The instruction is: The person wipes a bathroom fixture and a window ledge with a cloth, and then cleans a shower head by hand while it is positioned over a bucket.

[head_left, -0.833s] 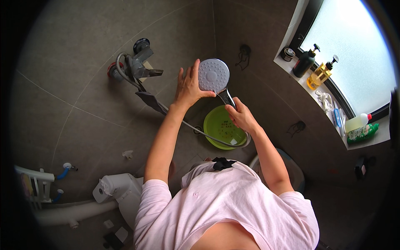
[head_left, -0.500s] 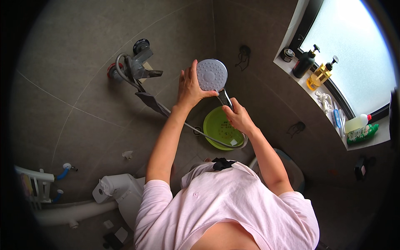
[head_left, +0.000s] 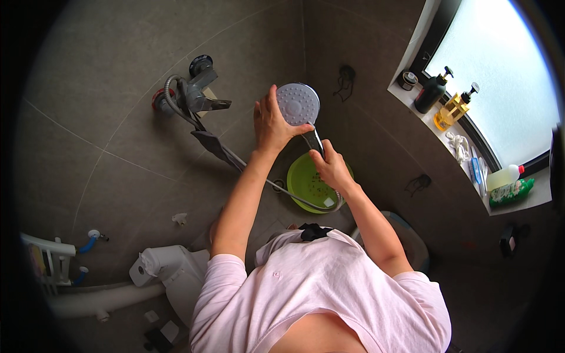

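Note:
A round shower head with a pale nubbed face and chrome rim is turned up toward me. Its handle is in my right hand, whose fingers wrap round the lower part with the thumb on top. My left hand grips the head's left edge, fingers along the rim and thumb across the neck. From under my right hand a grey hose loops away to the wall mixer tap at the left. Below my hands a green basin stands on the floor.
On the windowsill at the right stand a black pump bottle, an amber pump bottle and a green bottle. Black hooks hang on the grey wall. A white toilet is at lower left.
The shower head has shifted slightly left and its handle stands a little more upright. My right hand has moved slightly left with it; both hands keep their grip.

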A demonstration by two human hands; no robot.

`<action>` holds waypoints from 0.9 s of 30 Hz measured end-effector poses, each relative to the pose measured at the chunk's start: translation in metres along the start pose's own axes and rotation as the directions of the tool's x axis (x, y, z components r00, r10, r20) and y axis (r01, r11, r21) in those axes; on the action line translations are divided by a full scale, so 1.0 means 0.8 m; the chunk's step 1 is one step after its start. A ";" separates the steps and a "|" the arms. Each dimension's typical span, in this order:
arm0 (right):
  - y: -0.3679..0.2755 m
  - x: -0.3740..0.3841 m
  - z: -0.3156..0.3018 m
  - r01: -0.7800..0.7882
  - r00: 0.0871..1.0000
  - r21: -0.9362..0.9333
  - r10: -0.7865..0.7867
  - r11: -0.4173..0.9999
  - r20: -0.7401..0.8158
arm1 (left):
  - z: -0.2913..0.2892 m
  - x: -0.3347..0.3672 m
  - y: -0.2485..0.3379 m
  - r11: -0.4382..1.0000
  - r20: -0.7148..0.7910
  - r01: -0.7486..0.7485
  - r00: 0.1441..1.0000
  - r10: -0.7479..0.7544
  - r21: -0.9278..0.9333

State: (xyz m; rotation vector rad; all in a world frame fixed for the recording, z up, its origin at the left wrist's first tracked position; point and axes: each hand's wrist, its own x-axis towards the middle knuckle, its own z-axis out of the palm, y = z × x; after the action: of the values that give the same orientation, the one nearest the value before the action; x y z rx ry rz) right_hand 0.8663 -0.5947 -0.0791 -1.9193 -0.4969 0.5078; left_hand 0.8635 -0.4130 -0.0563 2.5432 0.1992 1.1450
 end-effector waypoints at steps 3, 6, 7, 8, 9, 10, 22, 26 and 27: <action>0.002 0.001 0.003 -0.008 1.000 -0.003 0.008 1.000 -0.014 | 0.006 -0.002 -0.005 0.999 0.027 0.018 0.999 -0.019 0.034; 0.006 0.003 0.004 0.021 0.999 -0.017 -0.022 1.000 -0.034 | 0.008 -0.002 -0.004 0.999 0.020 0.019 1.000 -0.019 0.036; 0.006 0.003 0.004 0.021 0.999 -0.016 -0.021 1.000 -0.035 | 0.008 -0.002 -0.004 0.999 0.020 0.018 1.000 -0.019 0.035; 0.006 0.003 0.004 0.025 0.999 -0.023 -0.026 0.999 -0.038 | 0.009 -0.001 -0.003 0.999 0.019 0.022 1.000 -0.022 0.036; 0.006 0.003 0.004 0.029 0.999 -0.030 -0.030 0.999 -0.041 | 0.010 -0.002 -0.003 0.999 0.017 0.025 1.000 -0.026 0.036; 0.004 0.003 0.004 0.029 0.999 -0.029 -0.030 0.999 -0.042 | 0.010 -0.001 -0.001 0.999 0.018 0.024 1.000 -0.025 0.036; -0.003 0.000 0.007 0.030 0.998 -0.034 -0.033 0.999 -0.062 | 0.011 -0.002 0.001 0.998 0.005 0.062 0.998 -0.062 0.015; -0.001 -0.001 0.008 0.037 0.997 -0.034 -0.039 0.999 -0.072 | 0.010 -0.003 0.002 0.997 0.016 0.073 0.997 -0.073 0.016; 0.000 -0.001 0.009 0.043 0.997 -0.027 -0.045 0.999 -0.069 | 0.010 -0.004 0.002 0.997 0.020 0.078 0.997 -0.078 0.010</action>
State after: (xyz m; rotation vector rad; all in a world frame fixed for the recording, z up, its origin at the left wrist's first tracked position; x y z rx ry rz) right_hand 0.8619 -0.5896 -0.0814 -1.9396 -0.5016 0.4060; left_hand 0.8673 -0.4173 -0.0628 2.5299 0.2964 1.0908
